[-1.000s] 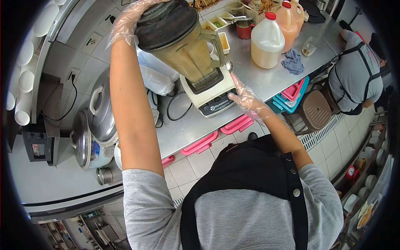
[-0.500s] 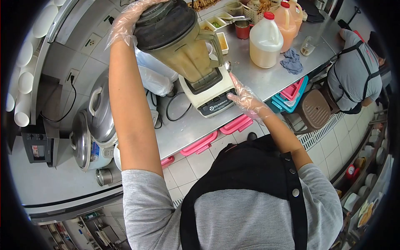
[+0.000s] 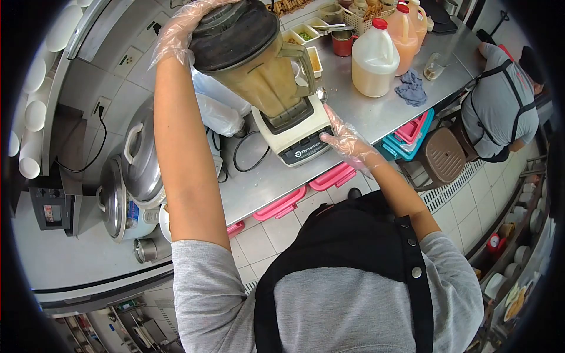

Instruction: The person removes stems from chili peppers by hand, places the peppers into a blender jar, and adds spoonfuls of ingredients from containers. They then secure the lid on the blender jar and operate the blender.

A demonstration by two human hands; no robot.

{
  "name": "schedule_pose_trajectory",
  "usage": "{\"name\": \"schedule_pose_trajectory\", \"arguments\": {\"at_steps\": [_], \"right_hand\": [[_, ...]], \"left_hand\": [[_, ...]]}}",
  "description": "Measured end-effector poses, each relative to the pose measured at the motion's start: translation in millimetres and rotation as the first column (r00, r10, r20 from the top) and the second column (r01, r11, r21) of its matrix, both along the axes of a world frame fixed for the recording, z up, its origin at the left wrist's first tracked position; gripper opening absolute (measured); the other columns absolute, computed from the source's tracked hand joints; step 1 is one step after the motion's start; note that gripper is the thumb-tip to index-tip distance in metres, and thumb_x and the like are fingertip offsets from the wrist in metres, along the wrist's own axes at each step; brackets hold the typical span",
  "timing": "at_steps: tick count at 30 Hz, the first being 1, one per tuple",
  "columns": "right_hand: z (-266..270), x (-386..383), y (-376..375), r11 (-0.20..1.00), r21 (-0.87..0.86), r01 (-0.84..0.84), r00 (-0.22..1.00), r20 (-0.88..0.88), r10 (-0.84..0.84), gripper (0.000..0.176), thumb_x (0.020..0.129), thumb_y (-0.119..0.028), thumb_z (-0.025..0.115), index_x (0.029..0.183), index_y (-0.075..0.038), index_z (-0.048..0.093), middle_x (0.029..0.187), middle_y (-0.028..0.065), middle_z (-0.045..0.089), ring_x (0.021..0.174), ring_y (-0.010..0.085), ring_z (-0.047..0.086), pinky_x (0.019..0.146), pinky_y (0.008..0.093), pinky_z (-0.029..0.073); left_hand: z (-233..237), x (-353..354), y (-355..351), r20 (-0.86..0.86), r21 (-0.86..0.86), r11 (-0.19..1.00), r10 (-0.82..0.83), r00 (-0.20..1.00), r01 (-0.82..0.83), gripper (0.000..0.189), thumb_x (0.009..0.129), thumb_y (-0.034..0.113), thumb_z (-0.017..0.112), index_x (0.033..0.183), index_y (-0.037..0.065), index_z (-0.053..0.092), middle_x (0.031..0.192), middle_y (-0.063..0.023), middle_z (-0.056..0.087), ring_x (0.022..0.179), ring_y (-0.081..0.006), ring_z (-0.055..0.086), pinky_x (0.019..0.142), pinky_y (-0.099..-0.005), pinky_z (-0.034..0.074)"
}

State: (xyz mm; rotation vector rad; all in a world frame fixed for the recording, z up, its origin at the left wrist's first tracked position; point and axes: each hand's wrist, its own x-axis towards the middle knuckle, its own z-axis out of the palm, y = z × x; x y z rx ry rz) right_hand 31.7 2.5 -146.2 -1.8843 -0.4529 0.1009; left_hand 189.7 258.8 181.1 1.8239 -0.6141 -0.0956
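Note:
A blender with a cloudy jug (image 3: 259, 79) of yellowish-brown contents stands on the steel counter. My left hand (image 3: 183, 29), in a clear plastic glove, curves over the far side of its black lid (image 3: 235, 35), holding it; the fingertips run along the top edge of the view. On the right, my gloved right hand (image 3: 348, 140) grips the corner of the white blender base (image 3: 273, 138), its thumb at the black control panel (image 3: 306, 154) and its fingers along the side. A spoon (image 3: 321, 94) lies just behind the base.
Jugs with red caps, one pale (image 3: 375, 65) and one orange (image 3: 403, 38), stand right of the blender near a blue cloth (image 3: 411, 88) and a glass jar (image 3: 434, 66). Metal pots (image 3: 144, 153) stand at left. A co-worker (image 3: 500, 106) is beyond a brown stool (image 3: 442, 156).
Both hands keep their places on the blender. The contents in the jug look slightly shifted, and the view has moved very little.

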Motion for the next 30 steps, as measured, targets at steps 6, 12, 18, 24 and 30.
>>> {"name": "schedule_pose_trajectory", "arguments": {"at_steps": [6,12,18,24,30], "right_hand": [[-2,0,0,1.000,0.007,-0.011,1.000,-0.004,0.011,0.083,0.084,-0.026,0.061,0.145,-0.008,0.008,0.150,0.0132,0.015,0.138,0.0264,0.017,0.111,0.0330,0.014],[-2,1,0,1.000,-0.009,-0.011,1.000,-0.020,0.011,0.084,0.084,-0.030,0.060,0.145,-0.008,0.007,0.150,0.0142,0.013,0.138,0.0269,0.016,0.111,0.0327,0.014],[-5,3,-1,1.000,-0.025,-0.011,1.000,-0.002,0.011,0.085,0.084,-0.033,0.060,0.145,-0.008,0.007,0.150,0.0152,0.013,0.138,0.0272,0.015,0.111,0.0326,0.014],[-13,5,0,1.000,0.016,-0.016,1.000,-0.004,0.016,0.084,0.084,-0.033,0.060,0.145,-0.008,0.007,0.150,0.0153,0.013,0.138,0.0272,0.015,0.112,0.0328,0.014],[-13,5,0,0.998,0.048,-0.027,0.999,-0.024,0.028,0.085,0.084,-0.028,0.061,0.145,-0.008,0.006,0.150,0.0144,0.012,0.138,0.0261,0.014,0.112,0.0331,0.013]], "left_hand": [[2,-11,-8,-0.095,-0.065,0.995,0.075,0.993,-0.082,0.025,0.088,0.009,0.048,0.104,-0.005,0.061,0.107,-0.0109,0.064,0.100,-0.0176,0.060,0.090,-0.0270,0.046],[32,-99,-72,-0.245,-0.091,0.787,0.576,0.780,-0.610,0.023,0.087,0.010,0.054,0.102,-0.003,0.063,0.103,-0.0080,0.066,0.096,-0.0145,0.061,0.088,-0.0253,0.046],[-7,-14,5,0.035,-0.175,0.849,0.512,0.858,-0.499,0.021,0.084,0.012,0.059,0.099,-0.002,0.066,0.100,-0.0072,0.067,0.095,-0.0141,0.061,0.088,-0.0257,0.046],[4,-19,-12,-0.019,0.075,0.954,0.293,0.956,-0.291,0.027,0.083,0.012,0.054,0.104,-0.004,0.062,0.106,-0.0109,0.063,0.100,-0.0196,0.059,0.091,-0.0306,0.045],[6,-17,-12,-0.019,0.131,0.965,0.231,0.973,-0.227,0.033,0.082,0.013,0.050,0.108,-0.006,0.059,0.112,-0.0146,0.060,0.105,-0.0252,0.057,0.095,-0.0354,0.044]]}}
